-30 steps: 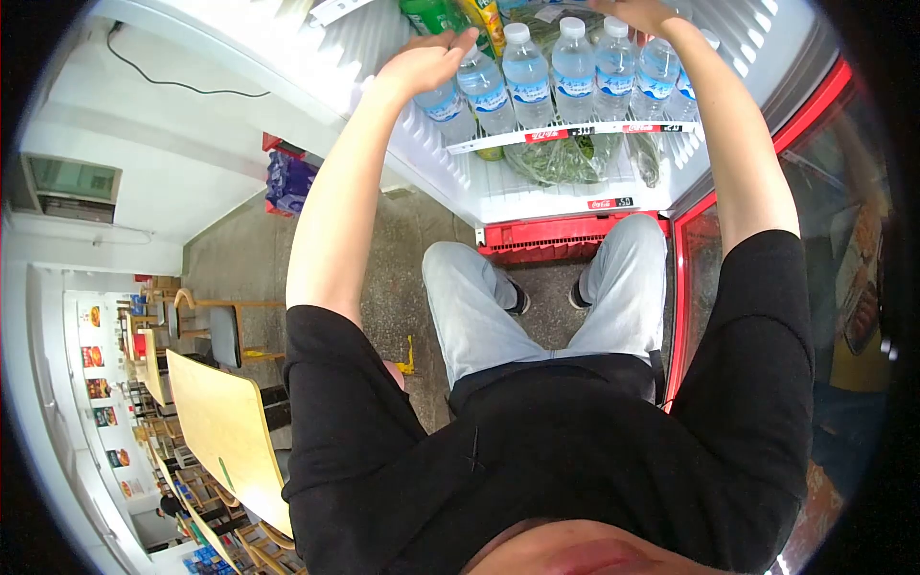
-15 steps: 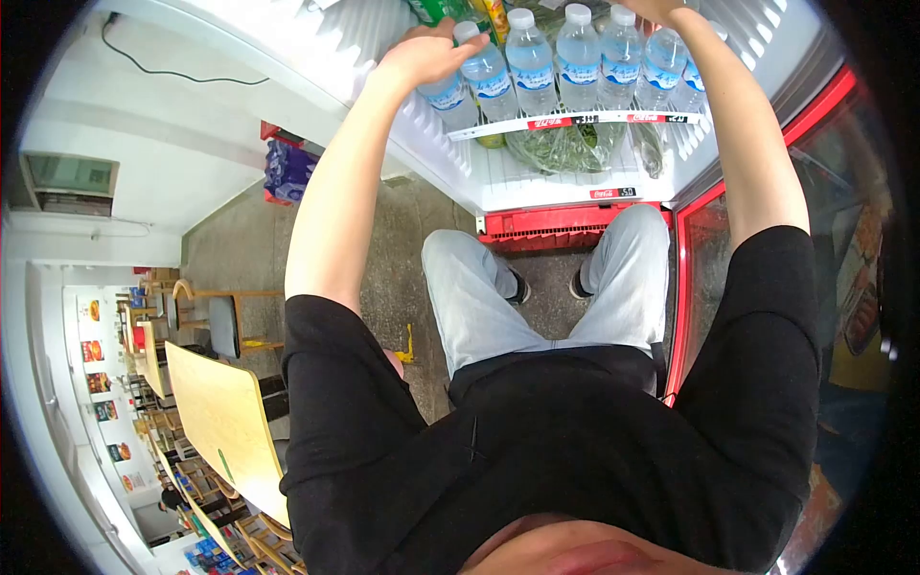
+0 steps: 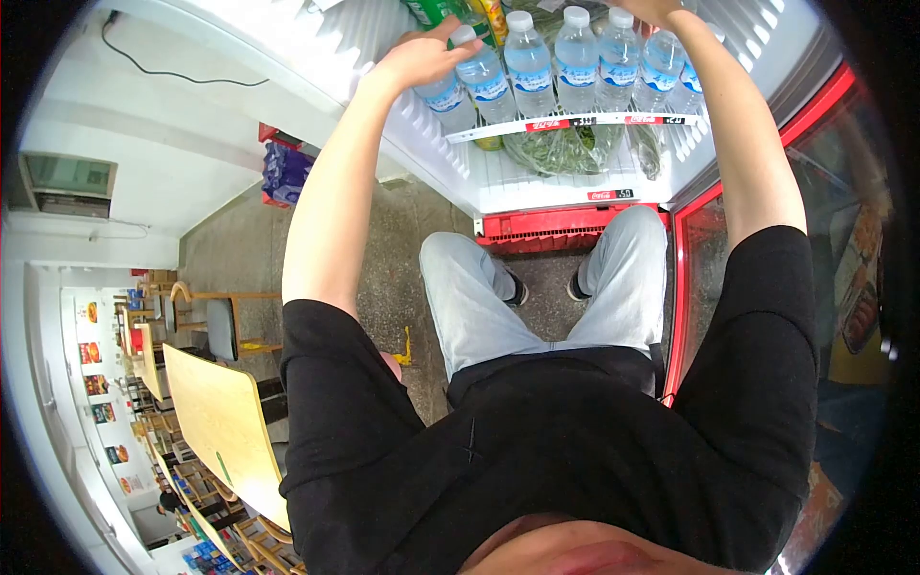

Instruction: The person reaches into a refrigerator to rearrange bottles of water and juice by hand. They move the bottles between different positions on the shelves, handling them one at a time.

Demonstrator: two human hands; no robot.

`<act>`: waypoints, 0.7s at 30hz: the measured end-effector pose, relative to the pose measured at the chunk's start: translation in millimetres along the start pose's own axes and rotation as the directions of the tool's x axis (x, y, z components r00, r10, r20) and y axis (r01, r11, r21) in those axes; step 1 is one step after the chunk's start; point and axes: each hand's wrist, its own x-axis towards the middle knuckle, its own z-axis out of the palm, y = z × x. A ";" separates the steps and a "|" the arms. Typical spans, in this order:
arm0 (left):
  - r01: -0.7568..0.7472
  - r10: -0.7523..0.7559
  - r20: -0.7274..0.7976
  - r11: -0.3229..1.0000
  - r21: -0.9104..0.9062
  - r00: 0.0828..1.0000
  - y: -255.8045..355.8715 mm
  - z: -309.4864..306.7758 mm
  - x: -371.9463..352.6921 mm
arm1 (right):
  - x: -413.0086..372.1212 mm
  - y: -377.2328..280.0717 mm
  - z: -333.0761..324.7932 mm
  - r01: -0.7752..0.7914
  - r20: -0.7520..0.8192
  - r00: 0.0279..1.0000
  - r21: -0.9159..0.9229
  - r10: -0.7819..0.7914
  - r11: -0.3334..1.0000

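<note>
A row of clear water bottles [image 3: 529,72] with blue-and-white labels and white caps stands along a fridge shelf. My left hand [image 3: 422,59] rests at the row's left end with fingers spread. One finger reaches across the neck of the second bottle [image 3: 487,84]; the leftmost bottle [image 3: 447,101] has its top hidden beneath that hand. At the top edge of the view, my right hand [image 3: 654,11] is over the right part of the row, near the caps. Its fingers are partly cut off, so any hold there cannot be made out. Green cans [image 3: 431,11] lie behind my left hand.
A price rail [image 3: 575,123] fronts the bottle shelf. Bagged green vegetables [image 3: 565,149] lie on the shelf below. The red-framed fridge door [image 3: 682,287] stands ajar at right. Wooden tables [image 3: 216,422] and chairs are at left; a purple pack [image 3: 285,172] sits by the wall.
My left hand has shifted very slightly left, with the finger still across the second bottle's neck. My right hand stays about where it was, and the bottles keep their order.
</note>
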 end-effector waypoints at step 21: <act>0.020 -0.016 0.101 0.999 -0.039 0.995 -10.4 -5.8 8.2 | 6.8 8.9 1.9 -0.013 -0.013 1.000 -0.034 0.012 0.999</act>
